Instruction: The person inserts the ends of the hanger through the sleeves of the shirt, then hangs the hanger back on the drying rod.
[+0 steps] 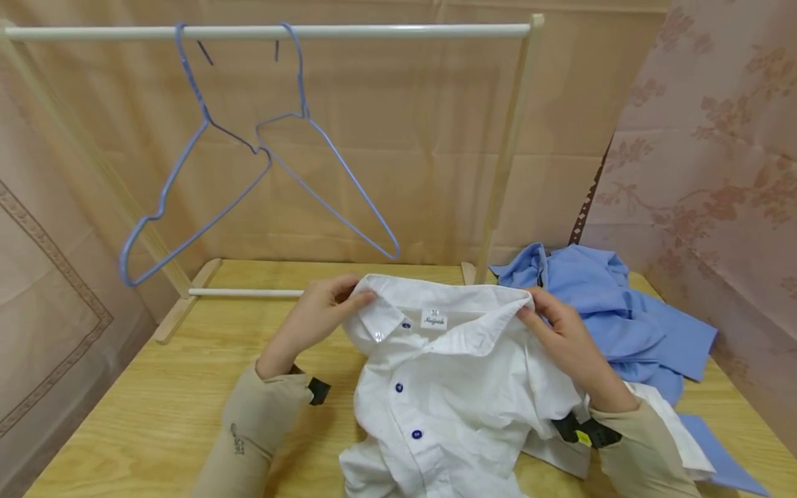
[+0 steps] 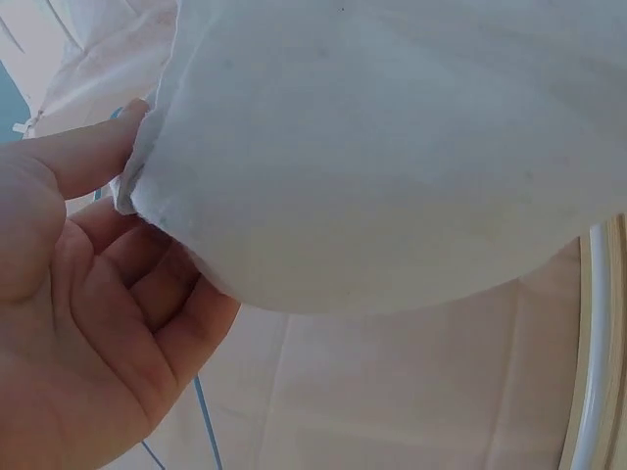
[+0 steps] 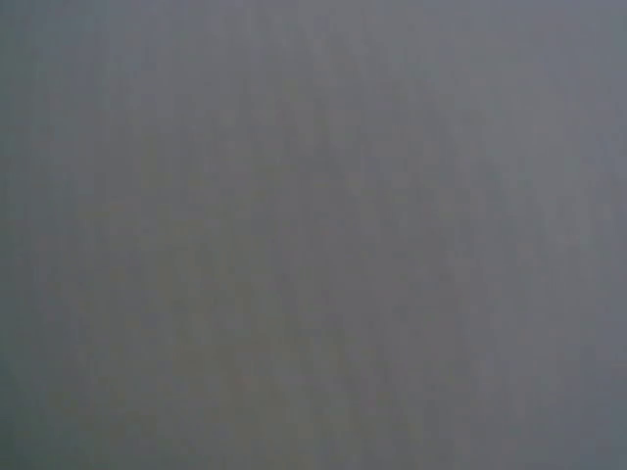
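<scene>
A white shirt [image 1: 461, 394] with dark blue buttons is held up by its collar [image 1: 448, 294] above the table, its lower part at the bottom of the head view. My left hand [image 1: 317, 315] pinches the collar's left end between thumb and fingers. At the collar's other end, my right hand [image 1: 569, 339] grips the fabric the same way. In the left wrist view the left hand [image 2: 108, 255] holds a white edge of the shirt [image 2: 372, 166], which fills most of that view. Blurred pale grey fills the right wrist view, and no hand shows there.
Two blue wire hangers [image 1: 168, 187] hang from the white rail [image 1: 405, 32] of a wooden rack behind the shirt. A crumpled blue shirt [image 1: 610, 304] lies on the wooden table [image 1: 156, 408] at right, with more white cloth [image 1: 675, 425] near it. Patterned curtains surround the table.
</scene>
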Available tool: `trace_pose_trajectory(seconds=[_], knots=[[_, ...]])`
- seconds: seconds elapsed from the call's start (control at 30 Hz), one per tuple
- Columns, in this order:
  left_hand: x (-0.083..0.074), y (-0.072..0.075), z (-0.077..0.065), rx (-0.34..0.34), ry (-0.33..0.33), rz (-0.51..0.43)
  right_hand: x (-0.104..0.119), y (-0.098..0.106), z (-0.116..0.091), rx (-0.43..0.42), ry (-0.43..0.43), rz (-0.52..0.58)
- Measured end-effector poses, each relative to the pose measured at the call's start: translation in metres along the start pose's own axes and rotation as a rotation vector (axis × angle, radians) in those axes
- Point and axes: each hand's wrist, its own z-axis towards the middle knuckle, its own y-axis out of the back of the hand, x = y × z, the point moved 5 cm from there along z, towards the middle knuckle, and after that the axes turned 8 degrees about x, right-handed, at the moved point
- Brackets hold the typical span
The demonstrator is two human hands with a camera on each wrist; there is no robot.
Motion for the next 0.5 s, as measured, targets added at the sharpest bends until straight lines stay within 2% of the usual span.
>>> trace_pose_trajectory(seconds=[0.17,0.33,0.4,0.5], knots=[[0.003,0.005,0.001,-0.014,0.023,-0.013,0.001,0.000,0.000,0.020,0.010,0.006],[0.003,0.025,0.003,-0.069,0.049,-0.045,0.001,-0.003,0.000,0.034,0.005,-0.005],[0.000,0.037,0.009,-0.133,0.048,-0.059,0.001,-0.002,-0.001,0.018,0.005,-0.011],[-0.006,0.056,0.020,-0.273,0.037,-0.151,0.001,-0.001,-0.001,-0.001,0.005,-0.015]])
